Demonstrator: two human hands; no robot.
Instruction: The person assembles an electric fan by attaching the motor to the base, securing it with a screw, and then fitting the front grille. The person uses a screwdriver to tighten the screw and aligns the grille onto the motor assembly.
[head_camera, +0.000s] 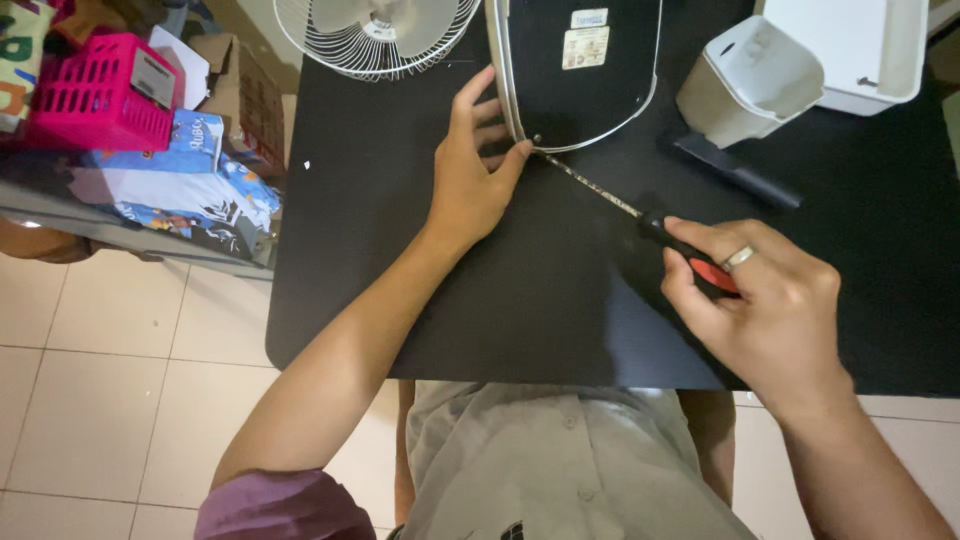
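Fan grille (375, 35) and white bin (750, 80) flank appliance (580, 70).

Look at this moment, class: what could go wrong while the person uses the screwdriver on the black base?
1. The left hand steadies the black base with its thumb right beside the screwdriver tip; a slip could jab it.
2. The right hand holds the long tool at a low slant, so the tip may skip off the screw.
3. The fan grille and white plastic housing lie close and could be knocked.
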